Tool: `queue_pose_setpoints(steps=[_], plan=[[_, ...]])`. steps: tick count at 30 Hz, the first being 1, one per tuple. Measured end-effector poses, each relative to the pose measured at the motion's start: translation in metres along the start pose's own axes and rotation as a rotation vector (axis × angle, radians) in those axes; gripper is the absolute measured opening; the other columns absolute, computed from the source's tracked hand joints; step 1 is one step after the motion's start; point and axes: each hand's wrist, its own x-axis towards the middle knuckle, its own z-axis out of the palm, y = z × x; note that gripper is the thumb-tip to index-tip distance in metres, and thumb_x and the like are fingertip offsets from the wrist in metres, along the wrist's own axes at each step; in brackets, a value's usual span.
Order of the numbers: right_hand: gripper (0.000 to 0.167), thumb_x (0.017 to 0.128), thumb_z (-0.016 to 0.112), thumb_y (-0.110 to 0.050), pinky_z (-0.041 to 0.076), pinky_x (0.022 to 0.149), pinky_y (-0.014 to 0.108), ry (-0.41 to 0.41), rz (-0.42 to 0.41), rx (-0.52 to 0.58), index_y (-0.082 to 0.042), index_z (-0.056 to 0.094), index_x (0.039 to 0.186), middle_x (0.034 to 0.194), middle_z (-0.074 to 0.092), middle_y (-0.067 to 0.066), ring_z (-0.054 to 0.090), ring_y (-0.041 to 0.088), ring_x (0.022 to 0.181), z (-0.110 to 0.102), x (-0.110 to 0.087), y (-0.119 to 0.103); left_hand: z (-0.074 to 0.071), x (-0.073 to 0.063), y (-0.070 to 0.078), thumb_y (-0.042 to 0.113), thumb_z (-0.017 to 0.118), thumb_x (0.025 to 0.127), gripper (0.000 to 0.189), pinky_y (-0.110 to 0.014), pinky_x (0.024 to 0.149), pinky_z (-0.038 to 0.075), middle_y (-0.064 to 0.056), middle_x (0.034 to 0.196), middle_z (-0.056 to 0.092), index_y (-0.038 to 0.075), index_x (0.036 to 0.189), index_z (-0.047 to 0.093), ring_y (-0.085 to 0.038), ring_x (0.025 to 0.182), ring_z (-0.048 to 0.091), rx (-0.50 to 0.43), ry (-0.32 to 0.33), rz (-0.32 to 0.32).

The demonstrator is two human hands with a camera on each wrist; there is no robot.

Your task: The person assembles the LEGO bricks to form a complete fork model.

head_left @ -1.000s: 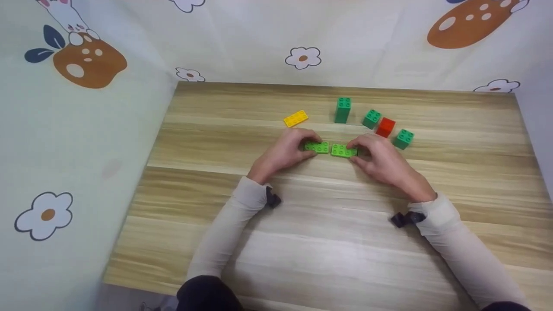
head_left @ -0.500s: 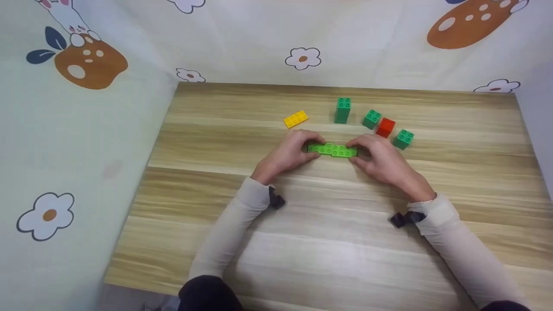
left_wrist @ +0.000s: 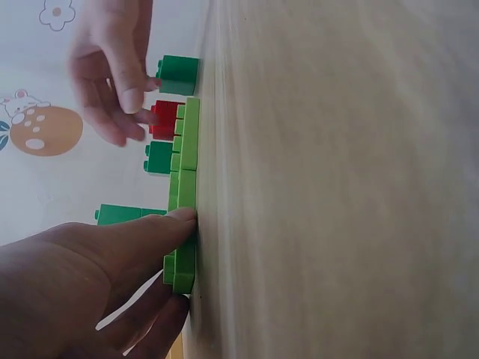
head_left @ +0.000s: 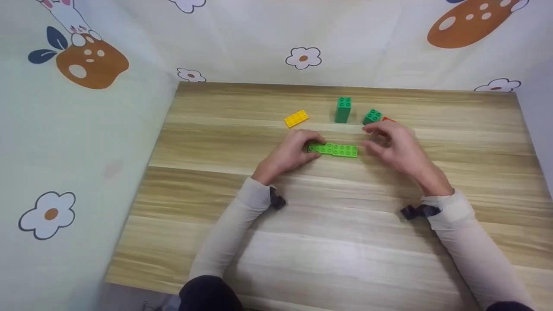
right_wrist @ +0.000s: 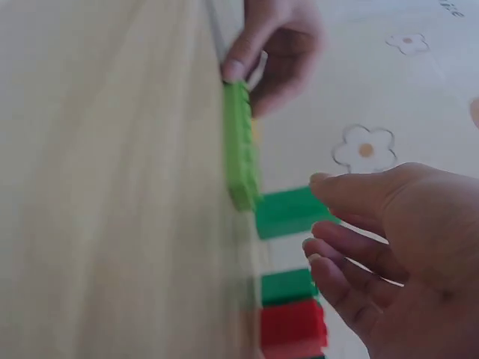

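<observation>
Two flat light-green bricks lie end to end on the table: a left brick (head_left: 328,148) and a right brick (head_left: 345,150). My left hand (head_left: 290,151) pinches the left brick between thumb and fingers. Clear of the right brick, my right hand (head_left: 401,149) is raised with its fingers spread, holding nothing. It hides most of the red brick (left_wrist: 166,120) in the head view. A green brick (left_wrist: 179,75) beyond the red one shows in the left wrist view but is hidden from the head view.
Behind the hands stand a tall green block (head_left: 343,111) and a short green brick (head_left: 372,117). A flat yellow brick (head_left: 296,118) lies to their left. The wooden table (head_left: 328,242) meets a patterned wall covering (head_left: 242,43) at the back and left.
The left light-green brick slid right against the other one, carried by my left hand. My right hand has let go of the right brick and moved right, over the red brick.
</observation>
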Motion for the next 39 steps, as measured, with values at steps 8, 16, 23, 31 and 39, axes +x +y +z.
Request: queue_pose_setpoints(steps=[8,16,23,31,39], plan=[[0.040,0.095,0.085,-0.016,0.054,0.095,0.048,0.043,0.122,-0.086,-0.002,0.072,0.131,0.126,0.072,0.020,0.065,0.037,0.113,-0.045,-0.002,0.014,-0.001,0.000,0.001,0.012,0.083,0.096,0.035,-0.032,0.118,0.051,-0.003,0.132,0.077,0.012,0.131,0.077,-0.018,0.127,0.068,-0.002,0.000,-0.006],[0.058,0.093,0.087,-0.022,0.050,0.101,0.064,-0.087,0.229,-0.126,0.005,0.064,0.139,0.132,0.064,0.030,0.058,0.047,0.121,-0.060,-0.005,0.029,-0.001,0.000,0.001,0.012,0.084,0.096,0.035,-0.033,0.118,0.051,-0.004,0.132,0.078,0.011,0.130,0.077,-0.019,0.128,0.069,0.001,0.000,-0.002],[0.054,0.096,0.084,-0.022,0.053,0.098,0.059,-0.160,0.287,-0.136,0.006,0.064,0.138,0.130,0.066,0.029,0.061,0.043,0.111,-0.057,-0.004,0.035,-0.002,0.000,0.001,0.012,0.083,0.097,0.035,-0.034,0.119,0.050,-0.003,0.133,0.077,0.011,0.131,0.076,-0.018,0.128,0.068,-0.012,-0.012,-0.009],[0.046,0.098,0.081,-0.025,0.056,0.095,0.059,-0.203,0.290,-0.172,0.002,0.070,0.133,0.127,0.070,0.027,0.063,0.041,0.106,-0.055,-0.006,0.030,-0.002,-0.001,0.001,0.011,0.083,0.097,0.034,-0.037,0.118,0.051,-0.005,0.132,0.077,0.010,0.130,0.076,-0.020,0.126,0.069,-0.009,-0.008,0.007],[0.042,0.096,0.083,-0.025,0.057,0.085,0.049,-0.228,0.226,-0.184,-0.002,0.074,0.131,0.122,0.075,0.022,0.069,0.035,0.100,-0.052,-0.007,0.014,-0.001,0.000,-0.001,0.010,0.084,0.095,0.034,-0.035,0.116,0.053,-0.005,0.130,0.079,0.008,0.128,0.078,-0.020,0.126,0.070,-0.017,0.002,0.030]])
